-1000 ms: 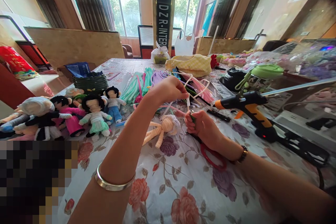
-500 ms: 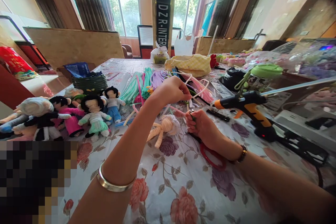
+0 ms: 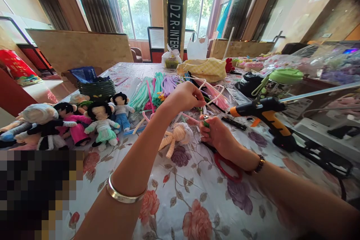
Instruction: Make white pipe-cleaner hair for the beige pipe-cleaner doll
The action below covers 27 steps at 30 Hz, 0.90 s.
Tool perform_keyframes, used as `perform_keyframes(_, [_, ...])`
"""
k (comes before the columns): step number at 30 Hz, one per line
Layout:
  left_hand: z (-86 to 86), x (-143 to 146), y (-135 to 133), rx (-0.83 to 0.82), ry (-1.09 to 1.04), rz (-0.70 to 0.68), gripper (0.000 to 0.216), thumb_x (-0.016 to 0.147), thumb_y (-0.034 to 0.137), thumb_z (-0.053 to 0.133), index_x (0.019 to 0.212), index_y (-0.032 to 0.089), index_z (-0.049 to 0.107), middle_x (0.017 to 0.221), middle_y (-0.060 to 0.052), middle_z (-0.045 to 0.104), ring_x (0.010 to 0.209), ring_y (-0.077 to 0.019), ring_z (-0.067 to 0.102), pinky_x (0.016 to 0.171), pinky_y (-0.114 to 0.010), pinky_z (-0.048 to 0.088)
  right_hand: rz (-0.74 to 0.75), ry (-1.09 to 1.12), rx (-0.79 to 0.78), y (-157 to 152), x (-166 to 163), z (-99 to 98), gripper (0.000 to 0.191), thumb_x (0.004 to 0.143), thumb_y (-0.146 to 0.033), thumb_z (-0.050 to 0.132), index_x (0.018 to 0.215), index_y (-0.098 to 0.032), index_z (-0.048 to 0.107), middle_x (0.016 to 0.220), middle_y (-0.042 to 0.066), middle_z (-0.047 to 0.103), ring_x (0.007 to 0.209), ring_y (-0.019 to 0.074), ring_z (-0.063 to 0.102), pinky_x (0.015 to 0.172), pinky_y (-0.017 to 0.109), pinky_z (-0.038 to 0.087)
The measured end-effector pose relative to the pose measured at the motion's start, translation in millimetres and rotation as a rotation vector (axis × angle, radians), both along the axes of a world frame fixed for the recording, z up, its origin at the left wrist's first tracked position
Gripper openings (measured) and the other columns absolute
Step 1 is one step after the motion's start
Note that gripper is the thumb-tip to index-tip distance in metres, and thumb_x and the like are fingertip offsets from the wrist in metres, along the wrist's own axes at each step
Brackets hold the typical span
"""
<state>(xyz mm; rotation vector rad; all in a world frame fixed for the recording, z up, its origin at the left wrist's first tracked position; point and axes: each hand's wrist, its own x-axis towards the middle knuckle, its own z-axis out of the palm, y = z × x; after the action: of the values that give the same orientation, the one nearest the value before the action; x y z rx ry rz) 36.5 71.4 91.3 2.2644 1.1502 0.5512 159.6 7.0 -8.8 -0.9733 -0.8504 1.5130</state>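
My left hand (image 3: 187, 95) is closed in a pinch on a cream pipe cleaner (image 3: 216, 98), which bends into a loop beyond the fingers. One end points down over my right hand (image 3: 216, 133), whose fingers are wrapped round a green lighter (image 3: 206, 123) with its metal top uppermost. No flame can be made out. Under and beside that hand lie scissors with red handles (image 3: 228, 168). A cream doll figure (image 3: 176, 138) with pale hair lies on the flowered tablecloth between my arms.
Several finished dolls (image 3: 102, 123) sit at the left by a dark green basket (image 3: 97, 89). Bundles of coloured pipe cleaners (image 3: 146, 92) lie beyond my hands. At the right stands a black and orange glue gun (image 3: 267, 114), near a black bar (image 3: 233, 123) and a green-lidded container (image 3: 285, 77).
Both hands stay almost where they were, the left still pinching the pipe cleaner. My right hand has shifted very slightly, and more of the lighter's green body shows.
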Motion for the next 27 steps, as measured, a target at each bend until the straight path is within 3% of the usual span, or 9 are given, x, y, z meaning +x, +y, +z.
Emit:
perform_keyframes(7, [1.6,0.9,-1.6,-0.009,-0.006,0.012,0.022,0.071,0.017,0.063,0.087,0.005,0.073,0.055,0.001,0.044,0.051,-0.0077,0.034,0.056,-0.029,0.030,-0.029,0.011,-0.010,-0.5,-1.3,1.3,0.026,0.063,-0.030,0.055,0.085,-0.023,0.043,0.057,-0.008,0.033,0.051,0.0090,0.022,0.046,0.021,0.018])
perform_keyframes(16, [0.3,0.3,0.6,0.011,0.003,0.013,0.023,0.070,0.019,0.064,0.086,0.006,0.073,0.055,0.002,0.043,0.051,-0.0071,0.032,0.054,-0.028,0.027,-0.027,-0.009,0.005,1.0,-0.3,-1.2,0.021,0.064,-0.030,0.054,0.071,-0.022,0.035,0.056,-0.008,0.032,0.050,0.0091,0.021,0.045,0.022,0.018])
perform_keyframes(27, [-3.6,0.7,4.6,0.016,0.013,0.024,0.021,0.068,0.019,0.064,0.084,0.008,0.073,0.060,0.000,0.051,0.053,-0.0079,0.035,0.056,-0.029,0.028,-0.031,-0.013,0.000,1.4,-0.5,-1.6,0.022,0.065,-0.032,0.055,0.070,-0.022,0.036,0.057,-0.007,0.033,0.050,0.0087,0.023,0.044,0.022,0.019])
